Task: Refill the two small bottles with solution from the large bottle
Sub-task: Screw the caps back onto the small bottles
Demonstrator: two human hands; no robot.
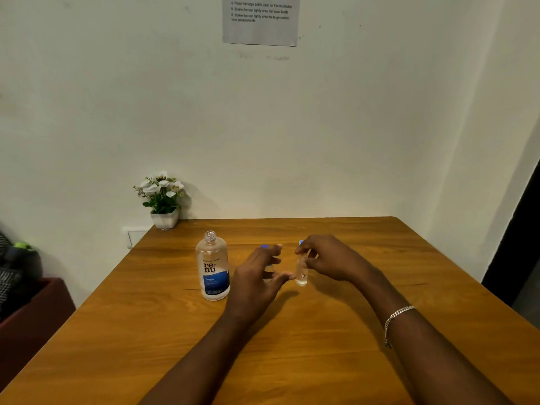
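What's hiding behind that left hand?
A blue cap peeks out above the left hand. What the cap sits on is covered by the hand, so that cannot be seen.

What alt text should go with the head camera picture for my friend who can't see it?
A person's right hand pinches the top of a small clear bottle at a wooden table, while the left hand spreads its fingers in front of a second blue-capped bottle. A large uncapped bottle stands to the left, potted white flowers behind it.
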